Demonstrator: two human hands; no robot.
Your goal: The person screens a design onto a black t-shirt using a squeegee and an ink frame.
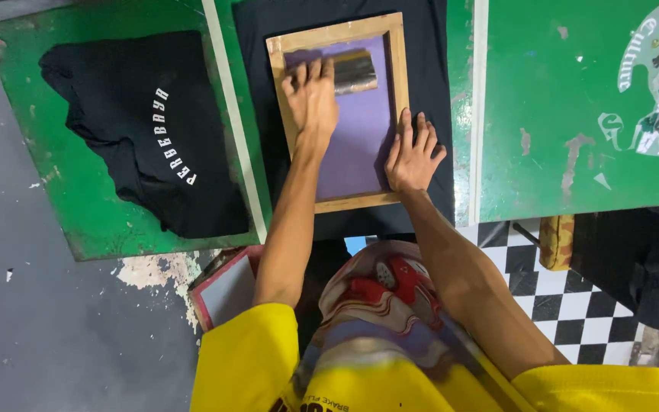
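A wooden-framed printing screen (340, 114) with a purple mesh lies flat on a black cloth (429, 91). The left hand (310, 99) closes its fingers around a squeegee (354, 71) near the frame's far edge, its blade blurred. Just right of that grip, the right hand (412, 152) presses open-palmed on the frame's side rail, holding nothing. The squeegee handle is mostly hidden under the fingers. Left of the grip, a folded black shirt (143, 130) with white lettering rests on a worn green table (78, 198). Below, checkered floor (573, 305) shows.
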